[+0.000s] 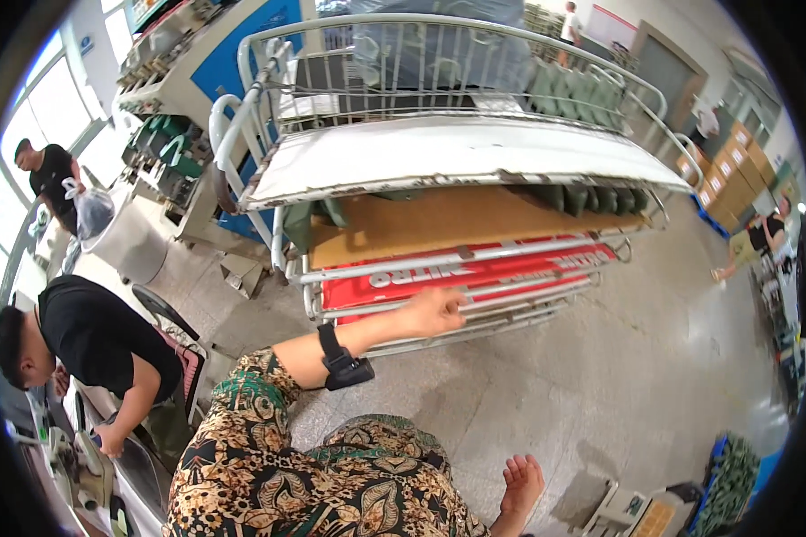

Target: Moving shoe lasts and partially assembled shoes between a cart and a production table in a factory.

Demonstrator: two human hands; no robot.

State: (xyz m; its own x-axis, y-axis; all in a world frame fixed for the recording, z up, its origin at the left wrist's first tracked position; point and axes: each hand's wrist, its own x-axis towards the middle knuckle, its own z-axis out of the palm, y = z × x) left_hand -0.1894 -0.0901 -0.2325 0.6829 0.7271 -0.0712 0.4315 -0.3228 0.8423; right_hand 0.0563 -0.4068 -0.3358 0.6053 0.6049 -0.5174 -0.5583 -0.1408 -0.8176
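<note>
My left hand (433,311) is stretched out in front of a white metal rack trolley (464,183), over its lower rails. Its fingers are curled in loosely, and nothing shows in them. A black strap with a small box (343,360) sits round my left wrist. My right hand (521,486) is low at the right of my body, over the floor, fingers apart and holding nothing. The trolley has a bare white top shelf (475,150), a brown board (457,219) below it and red printed sheets (403,284) lower down. Dark green shoe-like pieces (587,199) stand on the middle shelf.
At the left a person in black (107,336) bends over a workbench; another stands farther back, by a large white bin (125,242). Machines (166,157) line the back left. Stacked cartons (734,177) and a seated person (766,231) are at the right. A blue crate (724,488) lies lower right.
</note>
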